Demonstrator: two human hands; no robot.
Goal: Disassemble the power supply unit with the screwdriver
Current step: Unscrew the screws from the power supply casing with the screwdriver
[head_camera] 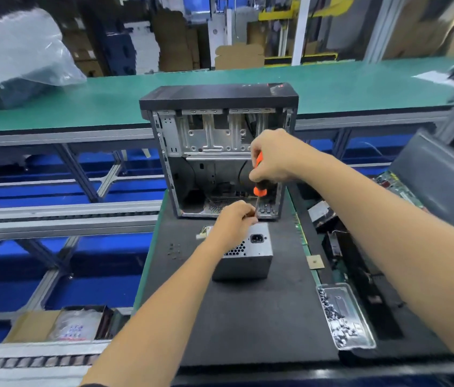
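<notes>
No legible labels. My right hand (272, 157) grips the screwdriver (259, 174) upright; my left hand (233, 222), fingers curled, steadies its shaft atop the power supply (248, 255).

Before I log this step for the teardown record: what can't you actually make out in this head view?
- Screwdriver tip and the screw: hidden behind the left hand at the top edge of the power supply unit.
- Whether the tip is seated: cannot tell.
- Most of the handle: covered by the right hand.
- Parts in the clear tray: too small and blurred.
- Open computer case floor: dark, partly blocked by both hands.
</notes>
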